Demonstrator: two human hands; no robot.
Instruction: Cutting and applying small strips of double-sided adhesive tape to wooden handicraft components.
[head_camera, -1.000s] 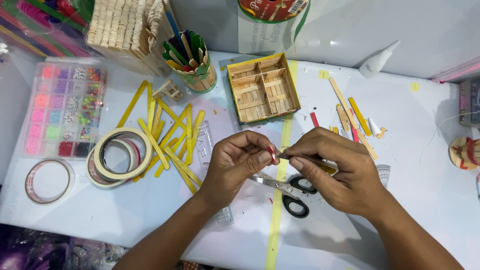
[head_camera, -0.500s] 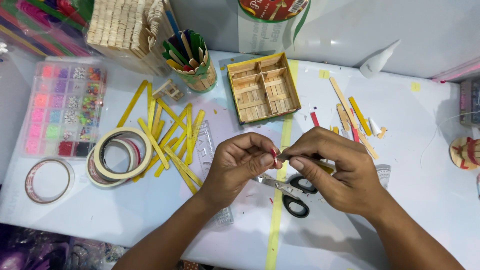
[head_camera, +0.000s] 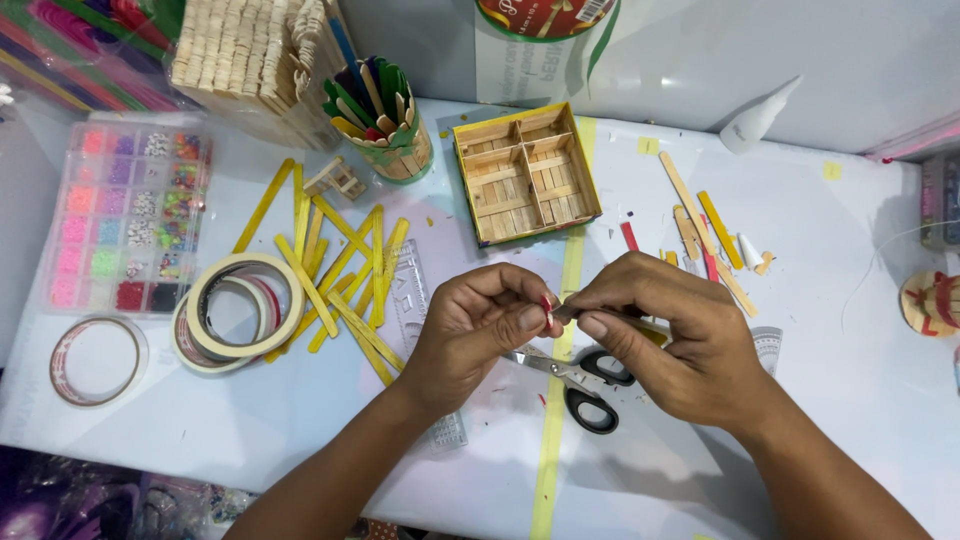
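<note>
My left hand (head_camera: 480, 335) pinches a small red stick piece (head_camera: 547, 303) between thumb and fingertips. Right beside it, my right hand (head_camera: 665, 340) closes its thumb and forefinger on a dark thin tool whose tip touches that red piece. Both hands hover above black-handled scissors (head_camera: 580, 385) that lie on the white table, over a yellow tape line (head_camera: 552, 440). Loose yellow craft sticks (head_camera: 335, 275) are scattered to the left of my left hand. A square wooden tray (head_camera: 525, 172) with yellow edges and stick compartments lies just beyond the hands.
Rolls of tape (head_camera: 238, 308) and a clear ring (head_camera: 92, 360) lie at the left, near a bead organiser box (head_camera: 125, 215). A cup of coloured sticks (head_camera: 385, 125) stands by a stacked stick structure (head_camera: 255, 60). Cut stick bits (head_camera: 705, 235) and a white glue nozzle (head_camera: 758, 115) lie at the right.
Both hands stay close together above the scissors; the fingers have shifted slightly around the small red piece. Nothing on the table has moved.
</note>
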